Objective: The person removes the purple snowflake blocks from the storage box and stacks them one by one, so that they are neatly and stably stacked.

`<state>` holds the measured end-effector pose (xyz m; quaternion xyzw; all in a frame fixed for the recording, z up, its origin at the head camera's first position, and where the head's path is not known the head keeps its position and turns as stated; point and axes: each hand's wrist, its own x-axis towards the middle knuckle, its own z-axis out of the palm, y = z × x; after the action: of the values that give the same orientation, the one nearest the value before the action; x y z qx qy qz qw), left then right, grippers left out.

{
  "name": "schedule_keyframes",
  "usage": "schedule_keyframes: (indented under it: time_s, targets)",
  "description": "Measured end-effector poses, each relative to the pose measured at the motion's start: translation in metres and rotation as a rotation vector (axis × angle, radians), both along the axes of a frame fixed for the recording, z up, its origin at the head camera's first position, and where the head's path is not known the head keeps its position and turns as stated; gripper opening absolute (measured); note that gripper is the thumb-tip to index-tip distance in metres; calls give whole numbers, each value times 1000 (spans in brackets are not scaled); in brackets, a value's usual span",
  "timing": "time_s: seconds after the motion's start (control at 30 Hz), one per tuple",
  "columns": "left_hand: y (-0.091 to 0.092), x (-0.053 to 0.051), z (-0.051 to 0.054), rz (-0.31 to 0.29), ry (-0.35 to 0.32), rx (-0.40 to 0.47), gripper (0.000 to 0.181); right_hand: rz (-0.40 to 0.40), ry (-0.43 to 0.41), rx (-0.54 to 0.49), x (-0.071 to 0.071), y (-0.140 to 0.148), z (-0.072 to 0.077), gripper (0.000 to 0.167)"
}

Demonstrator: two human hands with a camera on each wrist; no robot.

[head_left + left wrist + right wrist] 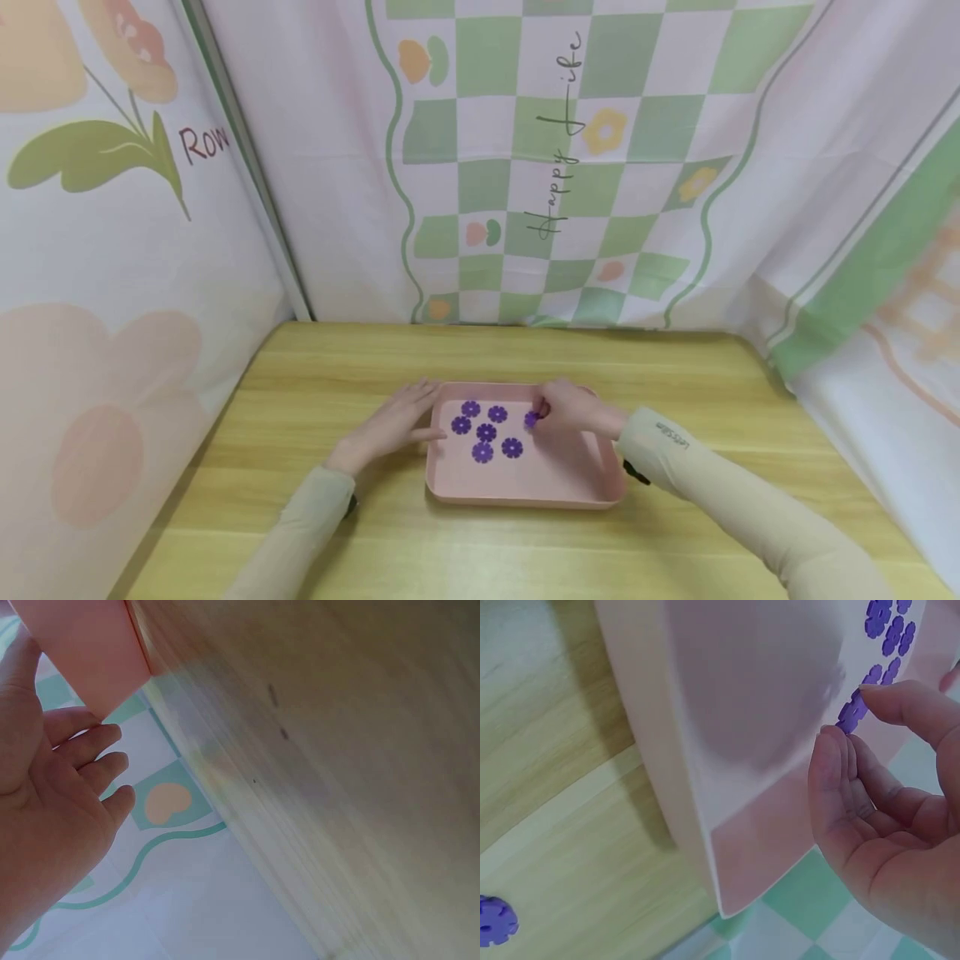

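Note:
My right hand (567, 406) reaches over the far right part of a shallow pink tray (525, 503). Thumb and fingertips pinch a small purple notched disc (531, 419), a flower-shaped interlocking piece; the right wrist view shows this disc (851, 712) between them. Several similar purple discs (486, 432) lie spread across the tray's left half. At the tray's left side rests my left hand (393, 421), fingers fairly straight, thumb over the rim. In the left wrist view, the left hand's fingers (79, 742) are by a corner of the pink wall.
Another purple disc (495, 922) lies on the wooden table outside the tray, at the lower left of the right wrist view. The wooden table (360, 358) is bordered by a green-and-white checked curtain (555, 183) behind and printed curtains at both sides.

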<state>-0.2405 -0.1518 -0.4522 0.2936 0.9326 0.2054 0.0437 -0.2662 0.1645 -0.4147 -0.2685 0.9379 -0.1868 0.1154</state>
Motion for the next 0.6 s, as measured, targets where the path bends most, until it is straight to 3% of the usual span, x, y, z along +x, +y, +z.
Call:
schedule_keyframes:
  time_s: [0.6]
  targets:
    - [-1,-1,-2,-12,1,25,80,-47,19,-13,-1,28,11,17]
